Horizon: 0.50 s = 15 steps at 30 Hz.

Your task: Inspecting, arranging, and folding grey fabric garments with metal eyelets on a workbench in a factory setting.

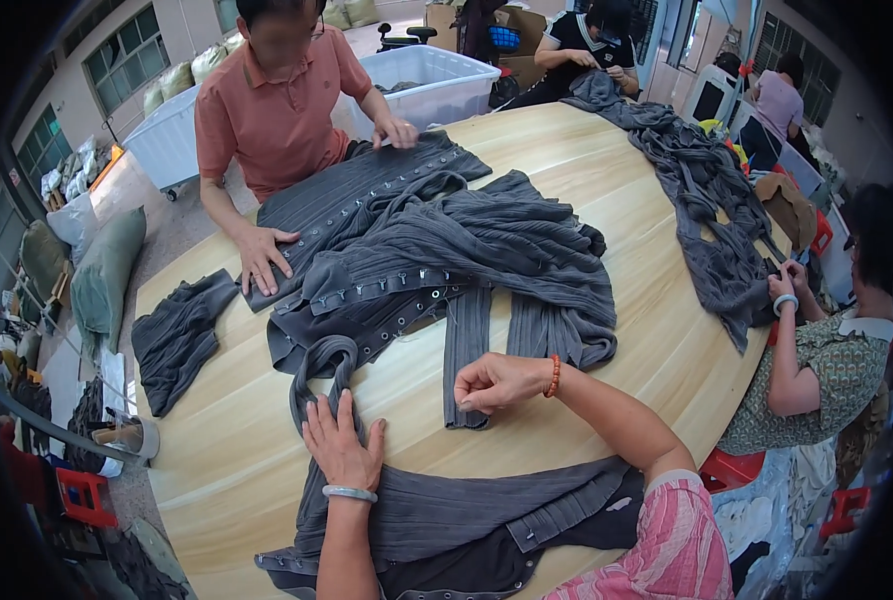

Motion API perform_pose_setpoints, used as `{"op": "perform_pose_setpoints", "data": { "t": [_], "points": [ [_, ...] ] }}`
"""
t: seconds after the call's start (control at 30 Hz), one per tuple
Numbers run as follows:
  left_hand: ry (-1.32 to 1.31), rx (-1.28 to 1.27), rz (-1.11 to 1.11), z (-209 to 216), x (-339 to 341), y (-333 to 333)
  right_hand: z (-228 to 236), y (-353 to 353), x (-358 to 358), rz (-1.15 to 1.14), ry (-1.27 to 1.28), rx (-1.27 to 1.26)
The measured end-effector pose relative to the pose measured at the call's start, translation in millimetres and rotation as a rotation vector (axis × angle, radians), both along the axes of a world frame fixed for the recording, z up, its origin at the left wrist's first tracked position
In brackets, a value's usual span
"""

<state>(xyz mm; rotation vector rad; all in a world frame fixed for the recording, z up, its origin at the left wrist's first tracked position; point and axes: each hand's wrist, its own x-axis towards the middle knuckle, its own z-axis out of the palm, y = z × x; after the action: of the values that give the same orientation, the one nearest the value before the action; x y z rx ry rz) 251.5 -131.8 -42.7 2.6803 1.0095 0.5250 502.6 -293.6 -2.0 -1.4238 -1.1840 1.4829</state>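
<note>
Resting palm-down, the left hand (344, 445) lies on a narrow grey ribbed strip (324, 358), fingers extended and slightly spread, thumb apart. The strip loops above the fingertips and runs down to the near grey garment (436, 508), which lies across the near side of the wooden table (656, 365).

Right hand (496, 384): above the lower end of a grey ribbed band (465, 335), fingers curled in and closed toward the thumb; cannot tell whether they grip anything, or whether the hand touches the band. Red bead bracelet (553, 376) on the right wrist, pale bangle (350, 493) on the left.

Centre: heaped grey garments (466, 235), one edge bearing metal clasps, another eyelets. Opposite, a person in a coral shirt (271, 125) has one hand flat on a grey panel (351, 188); the other is blurred. Separate grey piece (181, 340) at left; long grey heap (701, 205) at right.
</note>
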Motion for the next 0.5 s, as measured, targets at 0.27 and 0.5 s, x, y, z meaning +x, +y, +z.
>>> {"op": "perform_pose_setpoints", "data": {
  "t": [0.27,0.5],
  "points": [
    [-0.075,-0.028,-0.004,-4.8,0.1,0.0,-12.1,51.6,21.4,-0.882,-0.974,0.013],
    [-0.129,-0.028,-0.014,-2.3,-2.9,2.9,-30.5,41.9,20.1,-0.899,-1.030,0.324]
  ]
}}
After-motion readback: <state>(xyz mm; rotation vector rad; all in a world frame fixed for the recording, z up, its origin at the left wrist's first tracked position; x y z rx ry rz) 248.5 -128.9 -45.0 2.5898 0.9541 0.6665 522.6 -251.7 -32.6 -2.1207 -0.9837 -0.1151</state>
